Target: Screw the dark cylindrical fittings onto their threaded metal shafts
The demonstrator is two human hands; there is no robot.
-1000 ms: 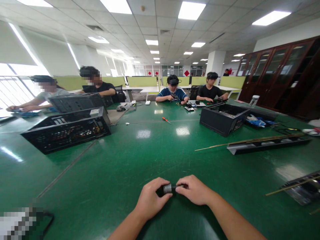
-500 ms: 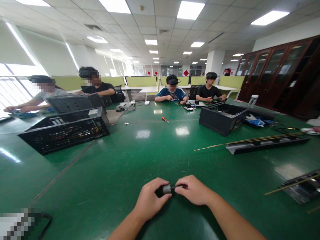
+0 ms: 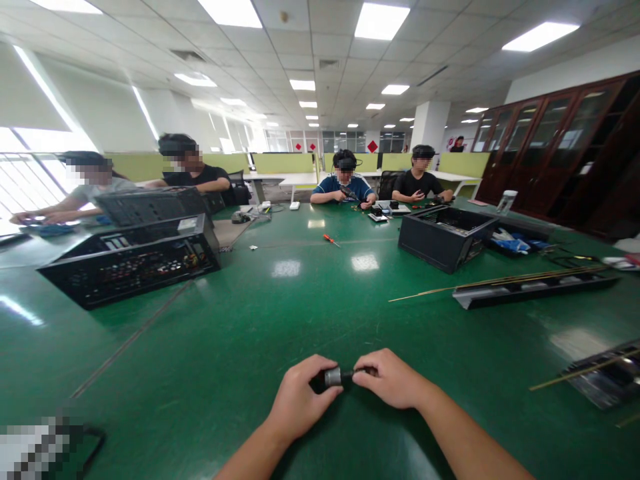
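A small cylinder (image 3: 333,377), silver in the middle and black toward its ends, lies between my hands just above or on the green tabletop. My left hand (image 3: 303,395) wraps its thumb and fingers round the wider end, which is partly hidden in the palm. From the other side, my right hand (image 3: 389,379) pinches the thin dark end that sticks out to the right. Its fingers cover most of that end, so I cannot tell whether it is one piece with the cylinder.
An open black computer case (image 3: 135,263) lies at left, another black case (image 3: 445,237) at back right. A red screwdriver (image 3: 330,240) is mid-table. Thin brass-coloured rods (image 3: 425,293) rest by a black metal channel (image 3: 535,288). Several people sit across the table (image 3: 240,320).
My right hand has shifted slightly to the right, showing a little more of the dark part between my hands. My left hand is nearly still.
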